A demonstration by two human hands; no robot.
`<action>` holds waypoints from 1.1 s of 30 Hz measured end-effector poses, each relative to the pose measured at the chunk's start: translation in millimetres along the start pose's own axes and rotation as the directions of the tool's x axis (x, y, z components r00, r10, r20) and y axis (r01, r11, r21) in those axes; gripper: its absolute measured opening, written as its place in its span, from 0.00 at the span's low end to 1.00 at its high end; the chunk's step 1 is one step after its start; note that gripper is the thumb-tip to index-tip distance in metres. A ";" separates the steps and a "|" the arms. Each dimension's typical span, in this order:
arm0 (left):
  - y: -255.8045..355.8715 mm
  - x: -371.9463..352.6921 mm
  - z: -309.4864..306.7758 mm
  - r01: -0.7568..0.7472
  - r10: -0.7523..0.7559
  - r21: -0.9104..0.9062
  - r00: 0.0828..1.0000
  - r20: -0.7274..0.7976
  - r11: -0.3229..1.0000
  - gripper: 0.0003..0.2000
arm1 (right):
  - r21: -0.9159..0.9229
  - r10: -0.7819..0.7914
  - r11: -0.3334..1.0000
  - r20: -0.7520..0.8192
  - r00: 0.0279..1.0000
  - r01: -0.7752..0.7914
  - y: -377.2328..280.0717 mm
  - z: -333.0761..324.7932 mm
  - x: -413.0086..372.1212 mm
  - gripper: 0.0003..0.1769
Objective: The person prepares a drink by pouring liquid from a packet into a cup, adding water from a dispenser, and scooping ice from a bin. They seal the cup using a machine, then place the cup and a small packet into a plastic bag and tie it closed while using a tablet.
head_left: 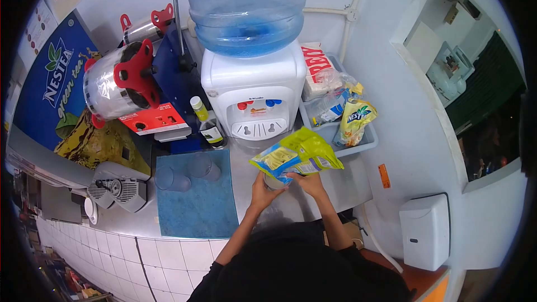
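In front of my body, my left hand [264, 192] is closed round a clear cup [273, 182], partly hidden by the fingers and a pouch. A green, yellow and blue drink-powder pouch [299, 154] lies tilted over the cup, and my right hand [307, 182] grips its lower edge. The pouch's opening is hidden from here. Behind the pouch stands a white water dispenser [251, 86] with a large blue water bottle [243, 17] on top.
Two clear cups [206, 169] stand on a blue mat [197, 210]. A bottle with a yellow-green cap [211, 128] stands beside the dispenser. Packets, including a Nestea pouch [355, 123], fill a grey bin [366, 144]. A drink shaker machine [154, 117] and Nestea dispenser [56, 86] are on the left.
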State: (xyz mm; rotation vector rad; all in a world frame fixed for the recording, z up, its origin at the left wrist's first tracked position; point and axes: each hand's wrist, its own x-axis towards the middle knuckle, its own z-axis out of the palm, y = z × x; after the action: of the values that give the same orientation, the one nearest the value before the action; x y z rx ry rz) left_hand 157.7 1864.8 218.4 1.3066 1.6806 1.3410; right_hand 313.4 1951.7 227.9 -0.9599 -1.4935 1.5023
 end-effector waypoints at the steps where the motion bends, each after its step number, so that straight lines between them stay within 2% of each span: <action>1: -0.6 0.5 1.2 -0.008 0.008 -0.028 1.000 0.007 1.000 0.38 | 0.026 -0.023 0.999 -0.018 1.000 0.024 3.8 0.2 1.5 0.31; 5: -3.5 1.7 3.6 0.027 -0.025 -0.066 0.999 0.037 0.997 0.39 | 0.057 -0.043 0.997 -0.067 0.997 0.047 -10.2 9.9 6.3 0.29; 7: -5.2 1.8 6.6 0.013 -0.012 -0.089 1.000 0.003 0.996 0.40 | -0.129 -0.151 0.982 -0.119 0.981 0.136 -21.0 16.9 6.4 0.28; 8: -6.3 1.3 7.6 -0.004 0.001 -0.115 1.000 -0.025 0.993 0.40 | -0.126 -0.150 0.983 -0.116 0.982 0.135 -20.0 17.1 8.1 0.28; 10: -8.5 1.2 7.3 0.002 -0.006 -0.111 1.000 -0.028 0.994 0.41 | -0.036 -0.025 0.999 -0.117 0.993 0.021 -19.2 14.9 13.2 0.26; 11: -5.0 2.6 5.7 0.007 -0.011 -0.107 1.000 -0.029 0.994 0.42 | -0.035 -0.027 0.999 -0.115 0.993 0.024 -21.0 14.7 15.0 0.26; 13: 1.8 2.4 1.8 0.007 -0.010 -0.076 0.999 -0.043 0.997 0.42 | 0.241 0.081 0.969 -0.100 0.992 -0.055 -24.2 14.1 15.9 0.24; 14: 7.6 2.6 -0.4 0.007 -0.009 -0.048 0.998 -0.057 0.999 0.42 | 0.241 0.078 0.969 -0.101 0.992 -0.052 -29.0 14.3 15.5 0.24; 16: 18.0 4.6 -4.0 -0.005 0.002 -0.053 0.998 -0.061 0.999 0.42 | 0.593 0.273 0.786 -0.078 0.959 -0.175 -39.5 14.0 14.6 0.20; 17: 19.8 6.2 -4.5 -0.012 0.008 -0.058 0.998 -0.065 0.998 0.42 | 0.591 0.268 0.788 -0.079 0.960 -0.171 -41.7 12.9 15.8 0.20; 19: 21.2 7.0 -4.4 -0.011 0.003 -0.106 0.997 -0.076 0.994 0.43 | 0.765 0.237 0.642 -0.152 0.960 -0.038 -45.3 11.6 17.2 0.16; 20: 20.9 6.6 -4.7 -0.007 -0.006 -0.151 0.996 -0.085 0.989 0.43 | 0.765 0.234 0.643 -0.151 0.960 -0.037 -51.4 12.2 17.5 0.16; 22: 19.5 5.3 -8.1 0.001 -0.012 -0.148 0.997 -0.075 0.989 0.43 | 0.949 0.281 0.312 -0.138 0.950 0.046 -63.3 14.6 18.8 0.14; 23: 17.8 4.5 -10.1 0.010 -0.019 -0.145 0.998 -0.064 0.989 0.43 | 0.949 0.278 0.312 -0.137 0.951 0.045 -63.7 15.5 21.6 0.14; 25: 14.3 1.9 -13.4 0.006 -0.017 -0.154 0.998 -0.066 0.988 0.44 | 0.990 0.140 0.067 -0.129 0.982 0.120 -62.4 17.2 28.0 0.12; 26: 12.4 0.0 -15.1 0.005 -0.016 -0.163 0.998 -0.066 0.987 0.44 | 0.991 0.137 0.068 -0.126 0.983 0.117 -59.8 17.2 33.9 0.12; 28: 9.0 -4.5 -20.6 0.012 -0.022 -0.137 0.997 -0.070 0.990 0.44 | 0.999 -0.088 0.028 -0.019 0.996 0.021 -55.6 17.4 47.9 0.09; 29: 7.6 -5.6 -23.2 0.022 -0.030 -0.110 0.997 -0.072 0.994 0.44 | 0.999 -0.094 0.030 -0.013 0.996 0.016 -57.9 20.5 52.2 0.09; 31: 4.5 -9.3 -28.5 0.028 -0.040 -0.132 0.995 -0.088 0.991 0.44 | 0.992 -0.246 -0.103 0.049 0.968 -0.076 -61.0 30.0 59.2 0.06; 32: 2.4 -10.6 -31.1 0.038 -0.054 -0.153 0.994 -0.097 0.988 0.44 | 0.991 -0.247 -0.104 0.058 0.967 -0.086 -62.6 32.3 59.9 0.06; 33: 5.5 -10.8 -35.0 0.040 -0.056 -0.150 0.993 -0.107 0.988 0.44 | 0.988 -0.067 -0.154 -0.015 0.998 0.004 -76.2 36.8 58.2 0.06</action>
State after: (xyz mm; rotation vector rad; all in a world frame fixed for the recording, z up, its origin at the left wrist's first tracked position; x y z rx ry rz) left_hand 131.6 1842.7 232.8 1.1187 1.6408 1.5031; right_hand 258.3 1989.6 305.8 0.1975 0.1144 1.9649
